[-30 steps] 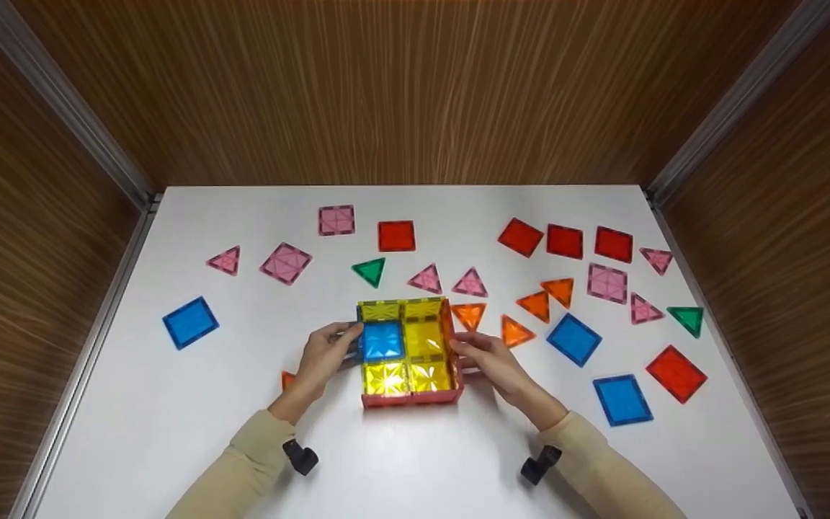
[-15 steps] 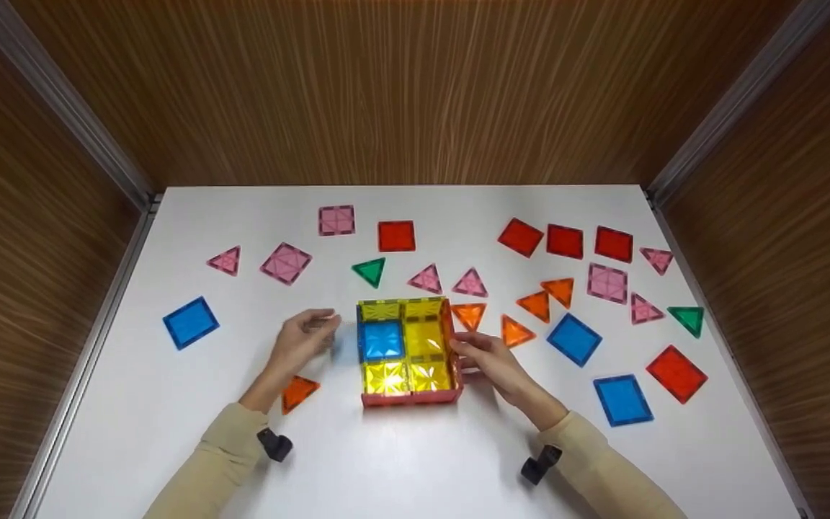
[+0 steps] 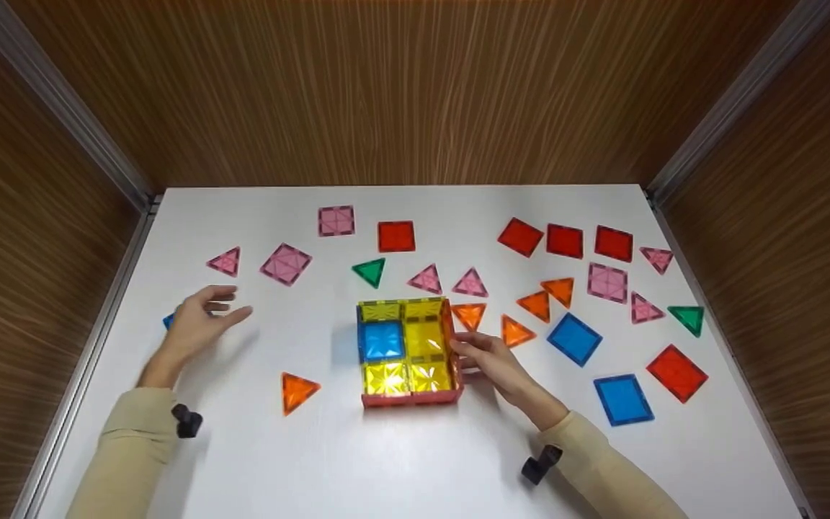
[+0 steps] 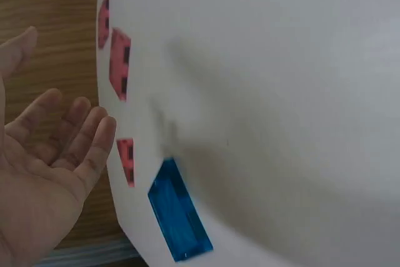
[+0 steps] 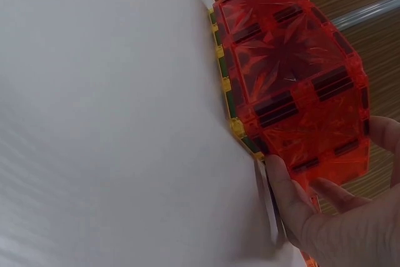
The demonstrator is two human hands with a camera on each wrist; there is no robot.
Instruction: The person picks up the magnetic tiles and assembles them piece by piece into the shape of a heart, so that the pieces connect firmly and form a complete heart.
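A low open box of translucent magnetic tiles (image 3: pixel 426 337) stands mid-table. Its floor is yellow with one blue square; red tiles form its front and right walls, yellow the back, blue part of the left. My right hand (image 3: pixel 491 364) holds the red right wall (image 5: pixel 290 60), thumb at the top edge and fingers against the outer side. Out to the left, my left hand (image 3: pixel 195 328) is above the table with fingers spread and nothing in them. Under it lies a blue square tile (image 4: pixel 178 214), mostly hidden by the hand in the head view.
An orange triangle tile (image 3: pixel 298 393) lies left of the box. Pink squares, a red square (image 3: pixel 396 236) and a green triangle (image 3: pixel 370 272) lie behind. Several orange triangles, red squares, blue squares (image 3: pixel 624 400) and pink tiles spread rightward. Wooden panels (image 3: pixel 415 94) surround the table.
My left hand has let go of the box's left side and moved left to the blue square tile, uncovering the orange triangle. The right hand and the box have stayed in place.
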